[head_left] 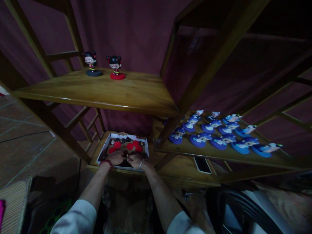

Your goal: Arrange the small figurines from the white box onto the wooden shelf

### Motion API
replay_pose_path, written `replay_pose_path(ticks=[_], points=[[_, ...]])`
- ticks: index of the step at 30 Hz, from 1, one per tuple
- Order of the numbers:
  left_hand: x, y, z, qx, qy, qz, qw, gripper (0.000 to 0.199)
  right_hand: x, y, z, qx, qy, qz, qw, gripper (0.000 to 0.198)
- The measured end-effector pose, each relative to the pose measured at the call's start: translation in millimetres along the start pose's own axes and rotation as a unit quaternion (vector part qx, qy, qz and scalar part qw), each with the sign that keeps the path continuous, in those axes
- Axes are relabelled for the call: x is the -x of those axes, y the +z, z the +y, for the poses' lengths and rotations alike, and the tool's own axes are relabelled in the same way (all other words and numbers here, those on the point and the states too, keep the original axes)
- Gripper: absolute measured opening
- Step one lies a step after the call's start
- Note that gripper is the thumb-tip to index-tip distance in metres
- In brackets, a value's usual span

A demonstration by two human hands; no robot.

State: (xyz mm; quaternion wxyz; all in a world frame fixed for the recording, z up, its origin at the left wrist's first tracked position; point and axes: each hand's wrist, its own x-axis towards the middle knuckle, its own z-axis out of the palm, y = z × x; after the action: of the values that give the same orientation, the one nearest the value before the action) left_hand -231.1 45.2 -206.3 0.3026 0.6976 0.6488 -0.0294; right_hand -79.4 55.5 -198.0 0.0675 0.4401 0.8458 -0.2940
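A shallow white cardboard box (147,151) rests on the lower shelf, with several small dark-haired figurines on red bases (138,148) lying inside. My left hand (116,158), with a red bead bracelet at the wrist, is over the front part of the box, its fingers curled inward. Close beside it, my right hand (135,160), wearing a silver bracelet, has its fingers bent toward the left one. Both hands' fingertips meet near a small dark item that is too dim to name. What lies beneath the palms is hidden.
Above the box, a wooden shelf (146,92) carries a figurine on a dark base (94,73) and another on a red base (117,76). Several blue-based figurines (223,141) stand on the right shelf. Below them lies a phone (202,165). A black rounded object (229,201) sits lower right.
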Motion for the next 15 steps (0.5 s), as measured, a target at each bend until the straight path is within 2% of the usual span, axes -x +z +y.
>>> replay_pose_path(ticks=[4, 9, 15], points=[[-0.9, -3.1, -1.5, 0.02, 0.017, 0.004, 1.0, 0.045, -5.0, 4.0, 2.8, 0.015, -0.001, 0.02, 1.0, 0.029], [-4.8, -4.2, -6.1, 0.043, 0.027, 0.016, 0.999, 0.05, -8.2, 4.2, 4.2, 0.005, -0.002, 0.03, 1.0, 0.026], [-6.9, -5.5, -9.0, 0.022, 0.011, 0.045, 0.999, 0.051, -11.1, -2.0, 9.6, -0.02, 0.059, 0.042, 0.997, 0.03]])
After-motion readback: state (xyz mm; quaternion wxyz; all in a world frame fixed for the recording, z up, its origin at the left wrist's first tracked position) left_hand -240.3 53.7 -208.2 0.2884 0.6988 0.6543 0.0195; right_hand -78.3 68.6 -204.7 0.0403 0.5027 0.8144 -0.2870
